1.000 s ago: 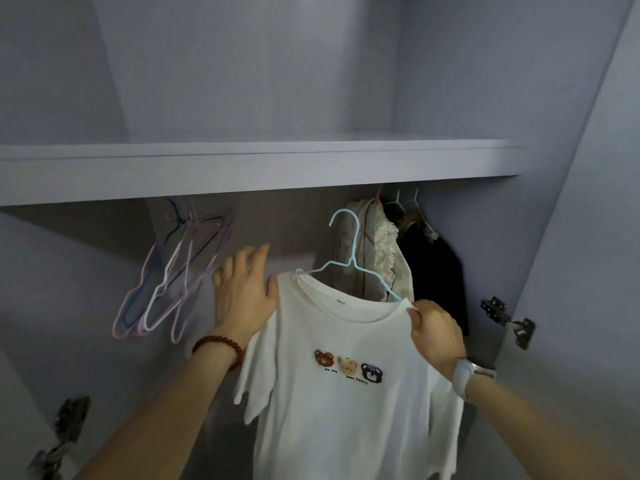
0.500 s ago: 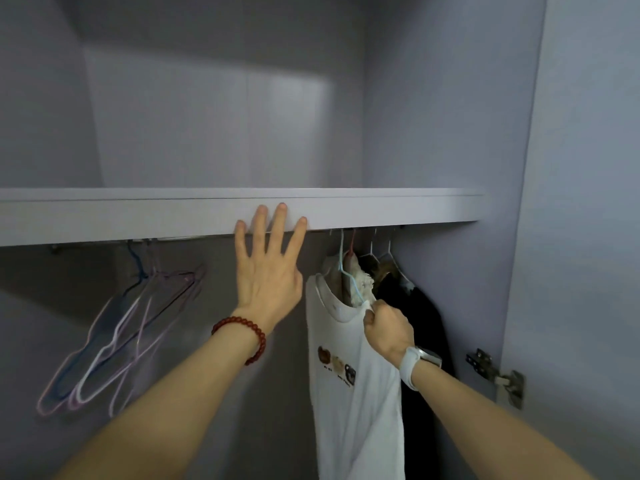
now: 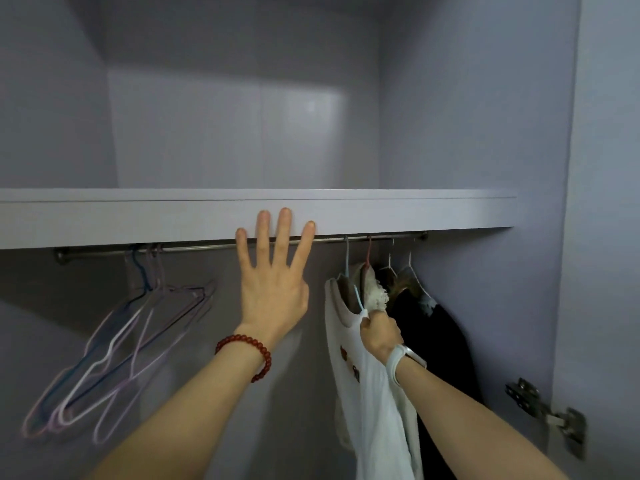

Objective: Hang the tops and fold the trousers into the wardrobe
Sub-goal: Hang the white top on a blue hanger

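A white T-shirt point(image 3: 372, 386) with small bear prints hangs edge-on from a light blue hanger point(image 3: 347, 268) hooked on the metal rail point(image 3: 194, 248) under the shelf. My right hand point(image 3: 380, 332) pinches the shirt's shoulder and the hanger arm there. My left hand point(image 3: 273, 280) is raised with fingers straight and spread, its fingertips against the front edge of the shelf point(image 3: 415, 213). To the right of the shirt hang a cream lacy top point(image 3: 375, 292) and a black garment point(image 3: 436, 337).
Several bare pink, white and blue hangers point(image 3: 131, 327) hang tilted at the rail's left end. The compartment above the shelf holds nothing. The wardrobe's right wall point(image 3: 485, 306) is close beside the black garment; a door hinge point(image 3: 547, 415) sticks out at lower right.
The shirt went from facing me below the rail to hanging edge-on from it. My left hand let go of its shoulder and rose to the shelf edge. The view tilted up.
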